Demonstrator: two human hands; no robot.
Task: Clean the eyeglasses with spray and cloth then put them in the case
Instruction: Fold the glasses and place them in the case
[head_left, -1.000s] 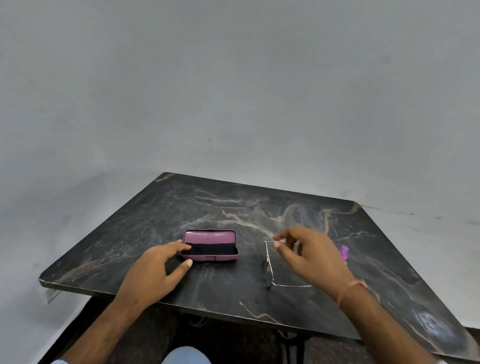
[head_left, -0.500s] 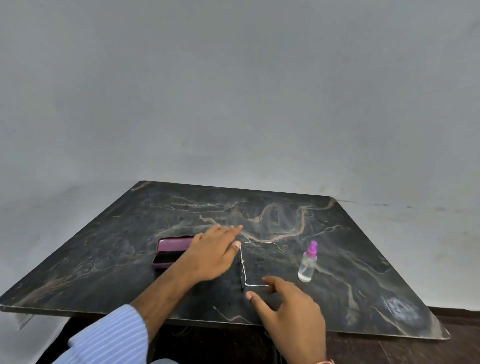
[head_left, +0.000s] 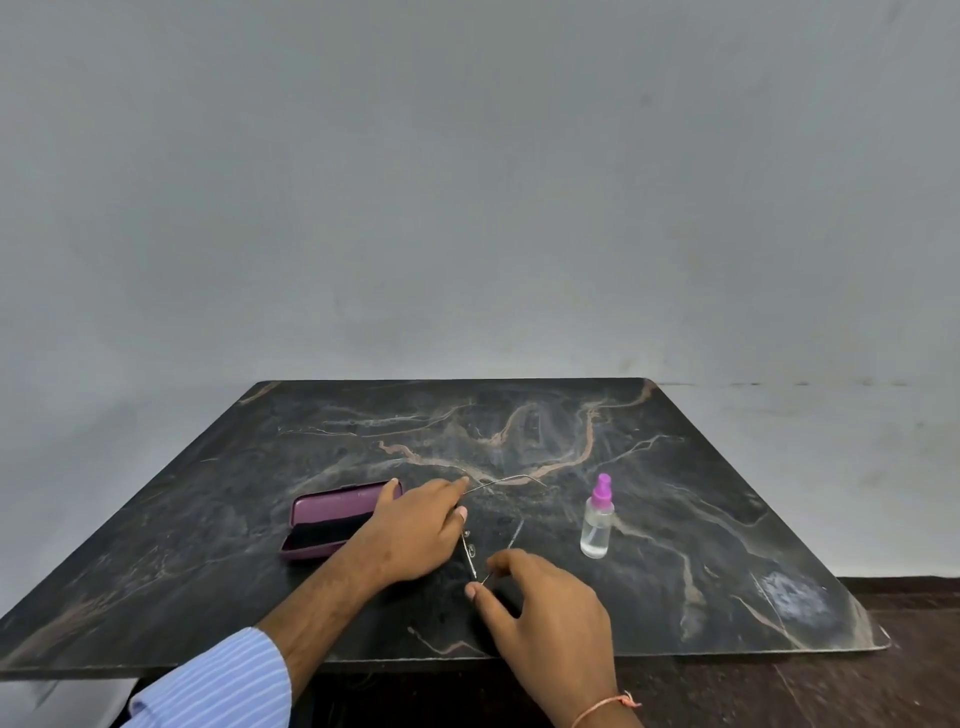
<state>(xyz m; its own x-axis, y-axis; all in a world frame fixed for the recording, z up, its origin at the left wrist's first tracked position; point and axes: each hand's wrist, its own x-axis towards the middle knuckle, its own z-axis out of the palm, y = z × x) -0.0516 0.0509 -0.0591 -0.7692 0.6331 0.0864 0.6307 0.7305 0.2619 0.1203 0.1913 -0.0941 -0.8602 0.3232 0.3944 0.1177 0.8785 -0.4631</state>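
Seen from the head camera, a dark marble-patterned table (head_left: 675, 519) stands against a plain grey wall (head_left: 467, 182), and both of the person's hands work near its front middle. The eyeglasses (head_left: 470, 551), a thin wire frame with almost invisible lenses, lie on the tabletop between the two hands, front facing left, one temple running away toward the far side and the other folding in nearer the person. The left hand (head_left: 415, 530), reaching in from a blue striped sleeve (head_left: 218, 680), lies over the far end of the frame; its forefinger and thumb are drawn together where the far temple meets the front, and it appears to pinch the frame there, though the wire is too fine to be sure of the contact. The right hand (head_left: 545, 608), with a thin orange thread (head_left: 605, 709) round the wrist, pinches the near corner of the frame between thumb and forefinger, the other fingers curled loosely. Just left of the left hand, and partly hidden behind it, the purple glasses case (head_left: 327, 519) lies open on the table, its dark lining showing. To the right of the glasses, apart from both hands, a small clear spray bottle (head_left: 596, 525) with a pink-purple top stands upright.
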